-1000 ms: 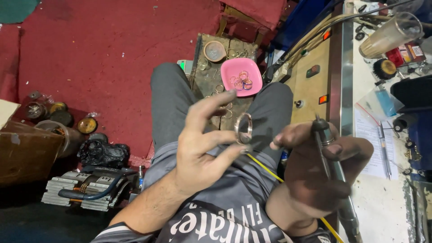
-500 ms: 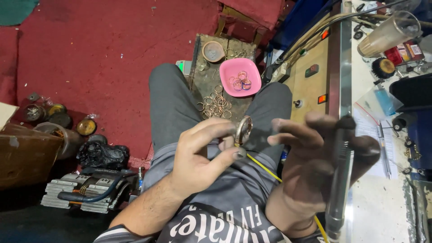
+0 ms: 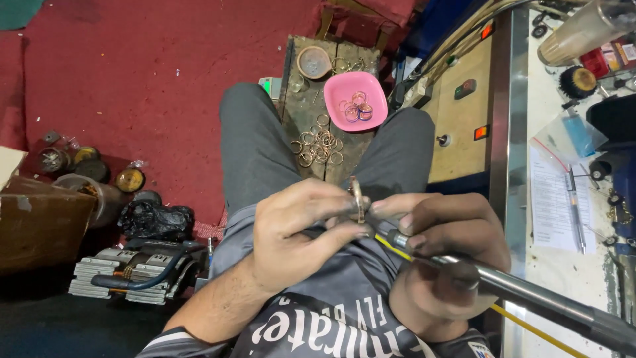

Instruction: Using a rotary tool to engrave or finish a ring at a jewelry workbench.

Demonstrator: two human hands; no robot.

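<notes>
1. Looking down, we see the left hand pinching a small metal ring edge-on between thumb and fingers, just above the lap.
2. The right hand is clenched around a long metal tool, whose shaft runs off toward the lower right corner of the view; a yellow cable follows under it.
3. What has changed: one second ago the two hands were apart, with the ring turned flat toward us and the tool held upright. Half a second ago the right hand was coming in. Now the tip of the tool is touching, or almost touching, the ring; we cannot tell which.
4. We judge from this that the looking at the ring is finished and the working on it with the tool tip is beginning.
5. On the small wooden surface between the knees, a pile of loose rings lies near its front edge, and a pink bowl with some more rings stands on its right edge. A round cup stands near its far edge.
6. On the red floor at the left there are a black bag and some round tins. At the right, a white surface carries papers and a pen.
</notes>
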